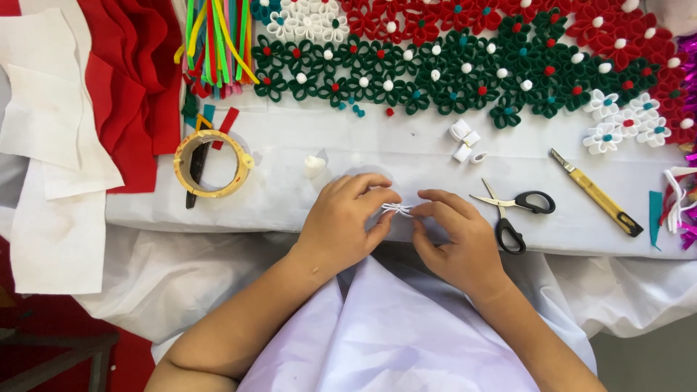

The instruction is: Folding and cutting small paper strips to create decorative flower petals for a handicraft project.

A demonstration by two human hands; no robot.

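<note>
Your left hand (pixel 341 225) and right hand (pixel 457 239) pinch a small white felt flower piece (pixel 397 209) between closed fingers, at the bench's (pixel 406 149) near edge. Just right of the piece: black-handled scissors (pixel 517 212), then a yellow utility knife (pixel 597 194). Left: tape roll (pixel 211 164). Beyond: green felt flowers (pixel 450 80).

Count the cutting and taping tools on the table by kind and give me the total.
Scissors: 1
Utility knife: 1
Tape roll: 1
Total: 3
</note>
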